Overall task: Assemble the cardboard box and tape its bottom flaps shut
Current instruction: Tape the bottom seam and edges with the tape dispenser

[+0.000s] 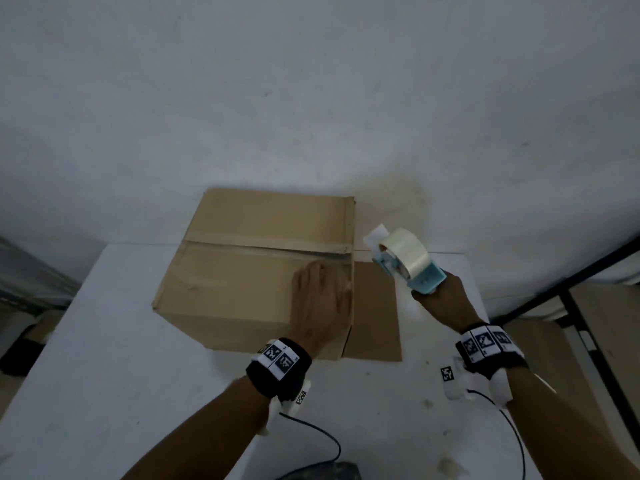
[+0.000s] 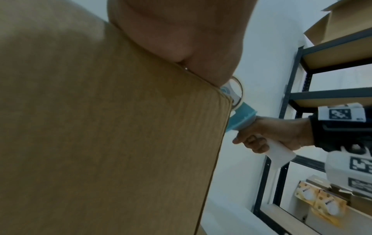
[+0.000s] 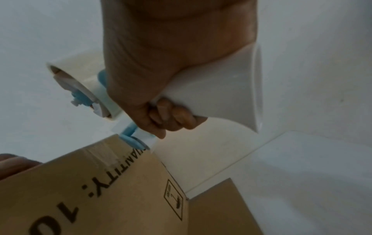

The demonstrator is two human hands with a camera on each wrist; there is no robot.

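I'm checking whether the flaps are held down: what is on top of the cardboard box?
The left hand rests flat on the cardboard box, near its right edge, beside the centre seam. The cardboard under the palm is hidden.

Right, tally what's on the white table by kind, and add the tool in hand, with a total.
Cardboard box, upside down with its bottom flaps folded shut: 1
Flat cardboard flap lying on the table beside the box's right side: 1
Tape dispenser, blue and white with a clear tape roll, held in the right hand: 1
Total: 3
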